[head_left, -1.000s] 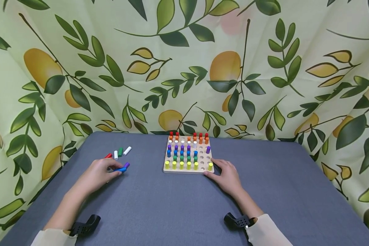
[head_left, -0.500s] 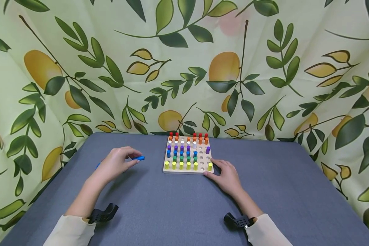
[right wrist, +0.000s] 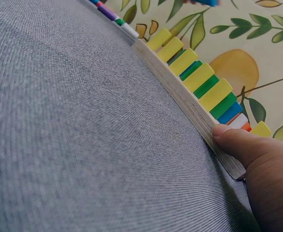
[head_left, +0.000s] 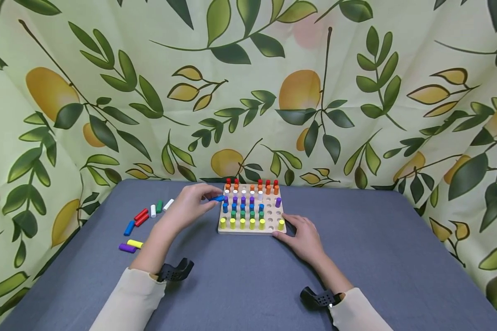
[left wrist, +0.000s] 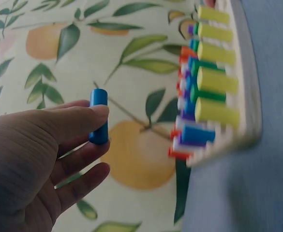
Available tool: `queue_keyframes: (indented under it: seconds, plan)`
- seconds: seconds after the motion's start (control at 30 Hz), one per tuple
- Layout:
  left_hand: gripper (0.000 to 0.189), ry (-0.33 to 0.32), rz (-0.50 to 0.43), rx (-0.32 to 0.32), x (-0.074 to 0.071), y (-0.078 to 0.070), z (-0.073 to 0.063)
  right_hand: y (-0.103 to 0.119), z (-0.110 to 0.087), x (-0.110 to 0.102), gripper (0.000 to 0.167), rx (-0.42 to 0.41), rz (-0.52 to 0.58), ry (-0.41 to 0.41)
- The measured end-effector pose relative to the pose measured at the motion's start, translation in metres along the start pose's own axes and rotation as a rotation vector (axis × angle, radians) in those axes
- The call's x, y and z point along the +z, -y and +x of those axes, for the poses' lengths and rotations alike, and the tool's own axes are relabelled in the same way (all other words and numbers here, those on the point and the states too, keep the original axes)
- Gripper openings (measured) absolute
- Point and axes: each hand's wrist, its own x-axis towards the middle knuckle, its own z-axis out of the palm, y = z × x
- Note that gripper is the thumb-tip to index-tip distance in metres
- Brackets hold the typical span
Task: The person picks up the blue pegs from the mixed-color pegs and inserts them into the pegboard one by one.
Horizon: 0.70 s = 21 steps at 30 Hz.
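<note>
A wooden pegboard (head_left: 248, 232) stands on the table with rows of coloured pegs: red, orange, white, purple, blue, green and yellow. Several bare holes show toward its right side, left of the last column. My left hand (head_left: 186, 204) pinches a blue peg (left wrist: 99, 116) between thumb and fingers, in the air by the board's left edge. The peg is upright in the left wrist view, its ends sticking out past the thumb. My right hand (head_left: 304, 236) holds the board's front right corner, with the thumb (right wrist: 233, 140) against the front edge.
Left of the board lie loose pegs: two red pegs (head_left: 142, 220), white pegs (head_left: 153, 211), a green peg (head_left: 159, 206), a blue peg (head_left: 129, 228), a yellow peg (head_left: 135, 243) and a purple peg (head_left: 127, 248). A leaf-patterned cloth (head_left: 248, 92) hangs behind the table.
My left hand has carried the blue peg from the loose pegs rightward to the board's left side, uncovering the pegs on the table. My right hand has stayed at the board's corner.
</note>
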Motion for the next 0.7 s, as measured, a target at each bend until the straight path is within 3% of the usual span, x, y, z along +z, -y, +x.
queue_keyframes:
  seconds: [0.23,0.7]
  plan:
    - [0.032,-0.006,-0.009,0.032,0.022,-0.022,0.022,-0.002,0.000,0.000,0.070,0.001,-0.004,0.003]
    - [0.038,0.055,-0.099,0.056,0.062,-0.045,0.052,-0.001,-0.001,0.001,0.068,-0.005,0.007,-0.012]
